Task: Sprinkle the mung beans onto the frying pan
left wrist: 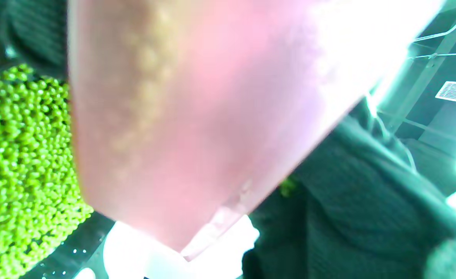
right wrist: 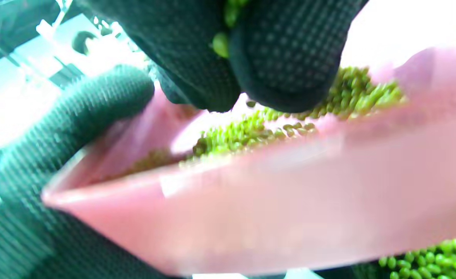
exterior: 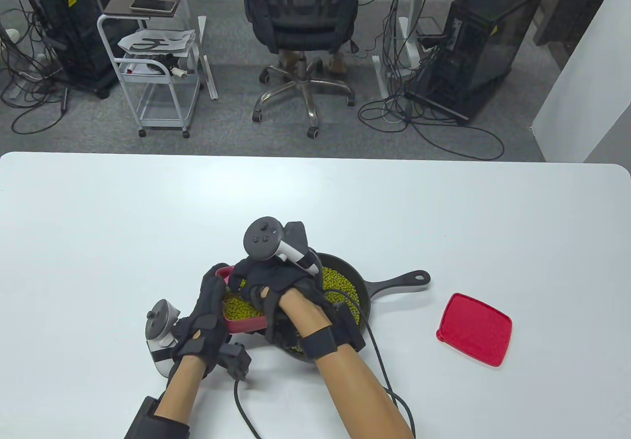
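Left hand (exterior: 204, 311) holds bean-filled red container (exterior: 244, 324); right hand (exterior: 276, 281) pinches beans above bean-strewn pan (exterior: 362, 288).

We see our left hand (exterior: 204, 311) low at the near left, fingers wrapped up around what it grips, thumb along the rim. Our right hand (exterior: 276, 281) reaches across from the right, palm down, its fingertips (right wrist: 286, 58) bunched together in a pinch. Both forearms come in from the near edge.
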Demonstrator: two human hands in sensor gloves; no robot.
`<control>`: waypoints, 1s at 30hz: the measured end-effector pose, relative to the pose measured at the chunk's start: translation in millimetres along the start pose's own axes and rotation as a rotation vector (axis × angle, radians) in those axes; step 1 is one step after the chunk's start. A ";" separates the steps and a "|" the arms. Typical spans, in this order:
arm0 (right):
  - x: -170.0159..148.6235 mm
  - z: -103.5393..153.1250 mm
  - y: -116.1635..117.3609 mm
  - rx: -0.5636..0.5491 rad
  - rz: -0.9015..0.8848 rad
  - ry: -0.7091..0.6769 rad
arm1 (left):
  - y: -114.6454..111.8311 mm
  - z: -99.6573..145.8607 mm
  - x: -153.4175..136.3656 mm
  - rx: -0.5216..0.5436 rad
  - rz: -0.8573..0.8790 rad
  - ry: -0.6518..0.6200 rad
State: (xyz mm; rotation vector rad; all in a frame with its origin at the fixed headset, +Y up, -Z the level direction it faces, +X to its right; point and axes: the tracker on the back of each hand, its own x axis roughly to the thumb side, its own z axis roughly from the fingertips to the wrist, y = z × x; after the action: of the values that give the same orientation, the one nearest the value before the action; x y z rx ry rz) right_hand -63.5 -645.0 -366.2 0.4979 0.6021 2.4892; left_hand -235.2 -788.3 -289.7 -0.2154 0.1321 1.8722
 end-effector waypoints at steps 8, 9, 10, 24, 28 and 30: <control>-31.6 21.9 -36.1 -0.076 -0.067 0.037 | 10.0 -2.3 1.9 0.022 0.020 0.006; -38.3 24.7 -38.4 -0.079 -0.068 0.050 | 12.5 -2.5 3.6 0.032 0.026 0.001; -46.7 27.6 -40.2 -0.089 -0.071 0.063 | 14.5 -2.6 5.0 0.040 0.029 -0.003; -93.4 0.6 29.4 0.054 -0.065 0.173 | 36.3 -0.2 17.7 0.096 0.139 -0.046; -89.2 -11.0 37.8 0.051 -0.080 0.172 | 37.8 0.6 18.8 0.096 0.153 -0.048; -88.0 -17.1 38.0 0.022 -0.083 0.168 | 38.0 0.6 18.9 0.095 0.150 -0.049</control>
State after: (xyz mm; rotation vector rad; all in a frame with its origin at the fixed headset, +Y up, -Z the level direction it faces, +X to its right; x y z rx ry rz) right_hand -16.7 -729.1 -380.7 0.2671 0.7009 2.4636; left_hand -277.1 -782.3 -293.8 -0.0969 0.2081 2.0136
